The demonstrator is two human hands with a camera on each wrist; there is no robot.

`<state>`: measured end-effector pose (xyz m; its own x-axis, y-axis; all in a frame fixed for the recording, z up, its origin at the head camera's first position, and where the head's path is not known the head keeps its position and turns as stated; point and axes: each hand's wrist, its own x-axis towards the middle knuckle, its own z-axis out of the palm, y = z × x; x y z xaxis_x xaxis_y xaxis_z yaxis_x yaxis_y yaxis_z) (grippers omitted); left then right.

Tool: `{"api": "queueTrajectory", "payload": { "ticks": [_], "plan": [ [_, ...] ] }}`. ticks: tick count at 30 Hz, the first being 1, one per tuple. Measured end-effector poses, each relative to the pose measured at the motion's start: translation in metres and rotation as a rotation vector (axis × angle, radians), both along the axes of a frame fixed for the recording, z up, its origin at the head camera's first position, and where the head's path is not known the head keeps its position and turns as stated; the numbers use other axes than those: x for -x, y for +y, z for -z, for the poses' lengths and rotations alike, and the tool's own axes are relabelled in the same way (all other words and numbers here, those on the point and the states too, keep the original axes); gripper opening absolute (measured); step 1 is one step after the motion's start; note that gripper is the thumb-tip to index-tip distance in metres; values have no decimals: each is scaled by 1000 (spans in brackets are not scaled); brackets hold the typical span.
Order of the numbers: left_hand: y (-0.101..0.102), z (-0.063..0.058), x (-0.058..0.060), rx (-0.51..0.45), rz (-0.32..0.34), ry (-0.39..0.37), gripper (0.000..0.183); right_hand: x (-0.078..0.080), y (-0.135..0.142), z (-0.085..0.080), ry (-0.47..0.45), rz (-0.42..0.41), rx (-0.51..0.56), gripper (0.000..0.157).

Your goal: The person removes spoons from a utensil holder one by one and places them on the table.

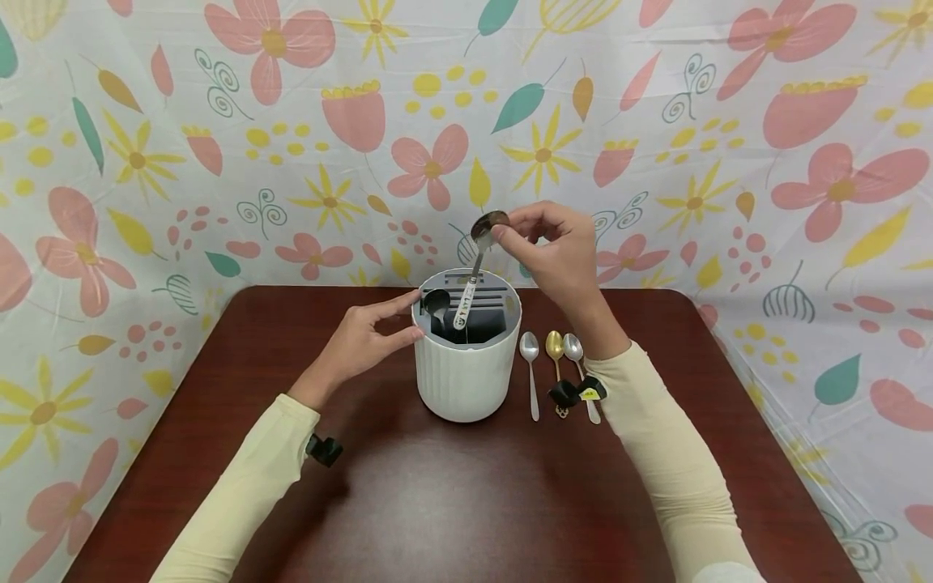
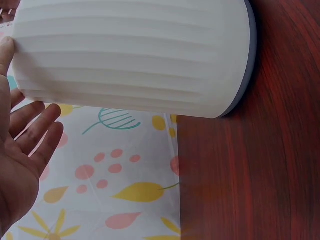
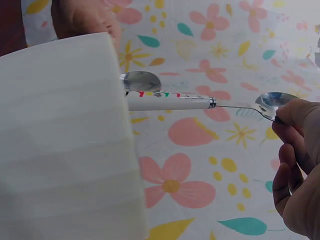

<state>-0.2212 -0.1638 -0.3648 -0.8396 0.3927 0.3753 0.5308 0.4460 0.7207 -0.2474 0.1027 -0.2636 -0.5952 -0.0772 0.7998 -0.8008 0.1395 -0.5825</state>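
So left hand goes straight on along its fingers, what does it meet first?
The white container. In the head view the left hand points at its upper left side and appears to be touching it there, so likely no free gap, though exact contact is hard to judge.

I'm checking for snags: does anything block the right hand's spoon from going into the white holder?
Nothing visible does: the held spoon has its handle end inside the white holder; another spoon stands beside the handle, seemingly clear.

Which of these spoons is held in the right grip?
The silver metal spoon with a patterned white handle; it alone is pinched, by its bowl.
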Motion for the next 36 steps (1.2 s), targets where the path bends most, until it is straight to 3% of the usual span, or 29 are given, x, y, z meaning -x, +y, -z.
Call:
{"api": "queueTrajectory", "payload": {
  "ticks": [11,19,29,36],
  "plan": [
    [0,0,0,2,7,-2,56,0,16,-15,-34,-13,137,9],
    [-7,26,19,3,2,9,58,-1,35,-28,-61,12,186,11],
    [-10,29,22,-9,17,47,58,4,61,-34,-40,15,173,17],
    [-9,29,22,7,12,56,58,7,81,-29,-163,15,229,15]
  ]
}}
